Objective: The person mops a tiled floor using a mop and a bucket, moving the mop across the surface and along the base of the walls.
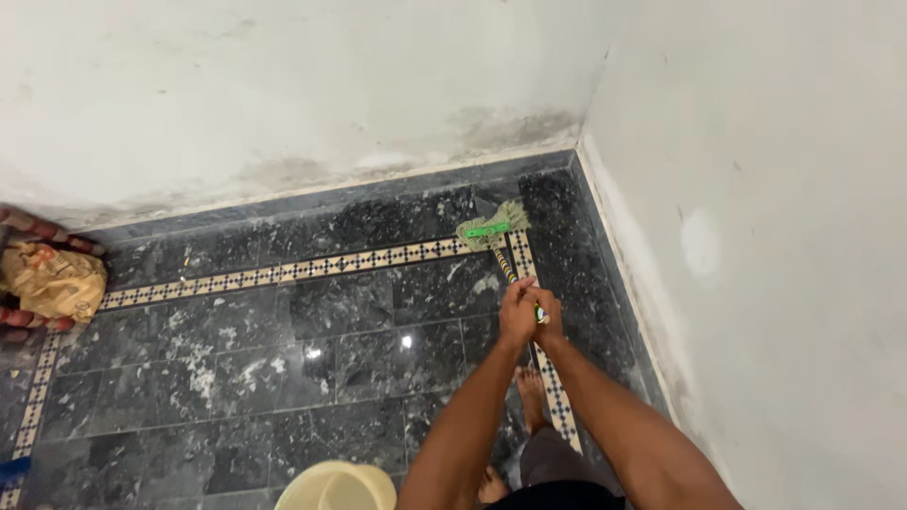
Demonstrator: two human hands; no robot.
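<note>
Head view: left hand (517, 312) and right hand (548, 319) are both clamping striped mop handle (507, 267) (green-clipped string mop head (492, 228) at 12 o'clock, touching dark marble floor (283, 359)).

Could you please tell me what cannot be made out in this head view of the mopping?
- Mop handle: its upper end is hidden inside both hands, left hand, right hand.
- Bucket: cut off by the bottom edge.
- Yellow bag: cut off by the left edge; contents unseen.
</note>
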